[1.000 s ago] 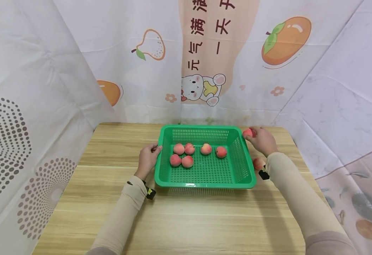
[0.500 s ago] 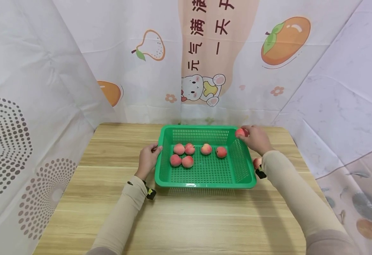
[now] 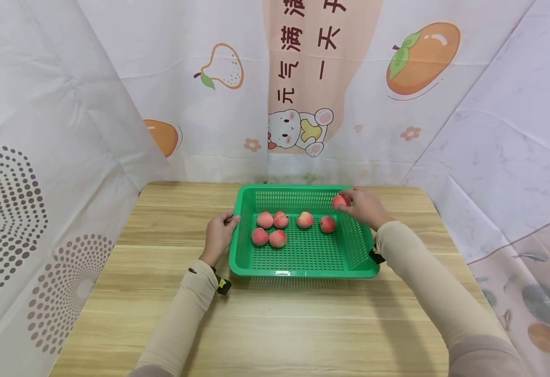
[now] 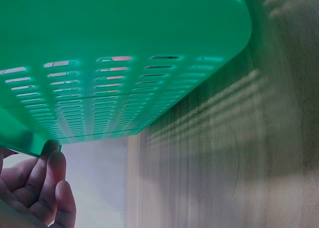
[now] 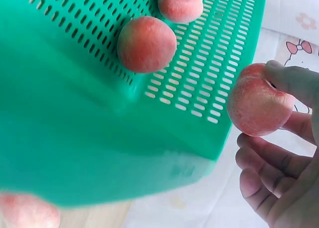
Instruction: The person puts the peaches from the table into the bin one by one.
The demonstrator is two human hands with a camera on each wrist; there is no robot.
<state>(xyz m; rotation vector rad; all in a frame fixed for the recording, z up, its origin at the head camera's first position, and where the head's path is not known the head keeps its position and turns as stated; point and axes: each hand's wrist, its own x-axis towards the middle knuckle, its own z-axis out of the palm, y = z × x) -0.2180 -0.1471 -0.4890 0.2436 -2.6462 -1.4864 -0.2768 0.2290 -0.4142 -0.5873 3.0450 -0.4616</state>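
Observation:
A green plastic basket with slotted walls stands on the table. Several peaches lie in it, among them one peach in the left group and another towards the right. My left hand grips the basket's left rim, thumb on top; the left wrist view shows its curled fingers under that rim. Over the basket's far right corner my right hand pinches a peach between thumb and fingers, above the basket floor. In the right wrist view, one more peach lies outside the basket's right wall.
The wooden table extends in front of and to both sides of the basket. A printed curtain hangs just behind the table's back edge, and white cloth hangs on the left.
My right hand has carried the peach leftward from beside the basket's right rim to over its far right corner. The left hand and the basket have stayed in place.

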